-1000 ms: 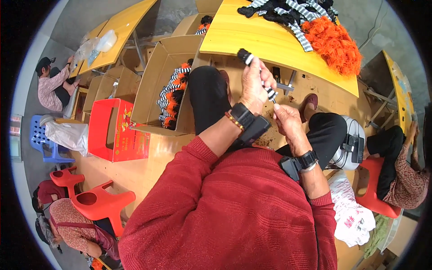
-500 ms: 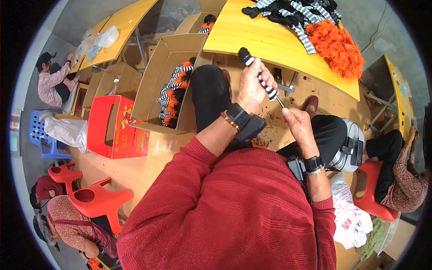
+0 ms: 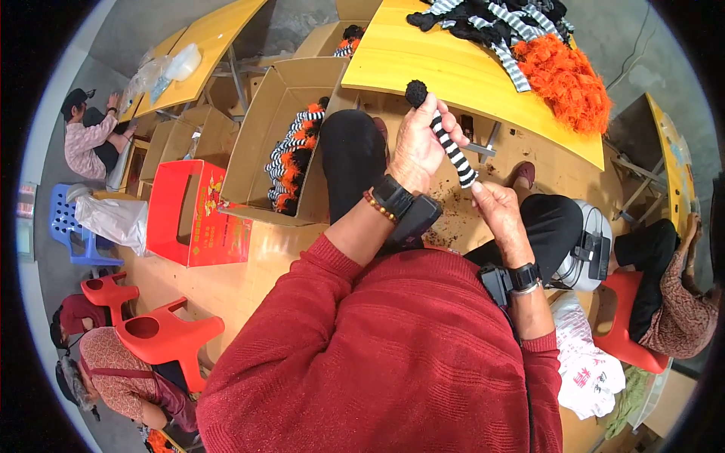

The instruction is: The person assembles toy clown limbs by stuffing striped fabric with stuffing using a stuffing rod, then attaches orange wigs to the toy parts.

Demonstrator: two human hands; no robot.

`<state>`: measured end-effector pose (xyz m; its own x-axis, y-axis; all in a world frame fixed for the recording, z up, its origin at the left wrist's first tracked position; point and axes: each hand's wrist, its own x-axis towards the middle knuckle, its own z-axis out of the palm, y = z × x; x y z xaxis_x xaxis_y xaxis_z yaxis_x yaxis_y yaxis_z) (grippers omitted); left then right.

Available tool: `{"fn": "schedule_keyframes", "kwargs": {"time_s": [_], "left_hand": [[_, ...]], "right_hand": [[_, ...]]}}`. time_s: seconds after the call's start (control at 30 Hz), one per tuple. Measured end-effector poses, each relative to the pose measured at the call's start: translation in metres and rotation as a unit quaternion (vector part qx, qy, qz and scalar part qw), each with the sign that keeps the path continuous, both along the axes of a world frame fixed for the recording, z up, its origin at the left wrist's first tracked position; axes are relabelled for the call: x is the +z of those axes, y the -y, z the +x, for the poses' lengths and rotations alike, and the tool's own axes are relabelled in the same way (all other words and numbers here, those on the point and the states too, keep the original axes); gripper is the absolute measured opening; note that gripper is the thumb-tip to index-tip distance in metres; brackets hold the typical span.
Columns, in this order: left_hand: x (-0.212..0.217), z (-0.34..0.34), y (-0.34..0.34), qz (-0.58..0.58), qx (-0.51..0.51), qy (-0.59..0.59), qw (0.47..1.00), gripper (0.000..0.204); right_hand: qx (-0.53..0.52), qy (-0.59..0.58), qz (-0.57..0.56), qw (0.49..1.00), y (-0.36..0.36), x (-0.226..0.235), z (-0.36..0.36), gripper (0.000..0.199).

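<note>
A black-and-white striped knitted tube [image 3: 455,157] with a rounded black end slants across in front of me, over my knees. My left hand [image 3: 418,151] is closed round its upper part, just below the black end. At the tube's lower end, my right hand [image 3: 498,210] pinches the tip between thumb and fingers. Any rod inside the tube is hidden now. Beyond my hands, a yellow table [image 3: 393,53] bears a heap of orange fluffy pieces [image 3: 563,83] and a tangle of black and striped knitted pieces [image 3: 513,26].
Left of my knee stands an open carton [image 3: 257,136] with several striped, orange and black pieces inside. Further left are a red box [image 3: 226,243], a white bag [image 3: 113,223] and red stools [image 3: 170,332]. Seated people are at both sides. Dark scraps lie on the floor [image 3: 449,219].
The striped tube has slid down over the thin metal rod that showed above my right hand, and looks longer. Its black end now points more toward me. Both hands stay nearly in place.
</note>
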<state>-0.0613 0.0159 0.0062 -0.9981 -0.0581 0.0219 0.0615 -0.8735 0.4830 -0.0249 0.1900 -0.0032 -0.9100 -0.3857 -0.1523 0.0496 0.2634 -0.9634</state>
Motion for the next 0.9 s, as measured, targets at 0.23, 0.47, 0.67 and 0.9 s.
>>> {"fn": "schedule_keyframes", "kwargs": {"time_s": [0.23,0.47,0.67,0.9], "left_hand": [[-0.005,0.002,-0.024,-0.019,-0.076,-0.001,0.997,0.028],[-0.011,0.000,-0.005,-0.007,-0.057,-0.005,0.998,0.028],[-0.010,0.007,-0.028,-0.035,-0.086,0.027,0.995,0.025],[0.001,-0.005,-0.003,-0.036,0.073,0.030,0.996,0.020]], "right_hand": [[-0.036,-0.086,-0.028,0.995,0.013,-0.012,-0.013,0.024],[0.012,-0.079,0.036,0.996,-0.005,-0.006,-0.010,0.026],[-0.018,-0.069,-0.033,0.997,0.006,-0.016,-0.011,0.024],[0.000,0.026,-0.008,1.000,-0.005,-0.005,-0.003,0.026]]}}
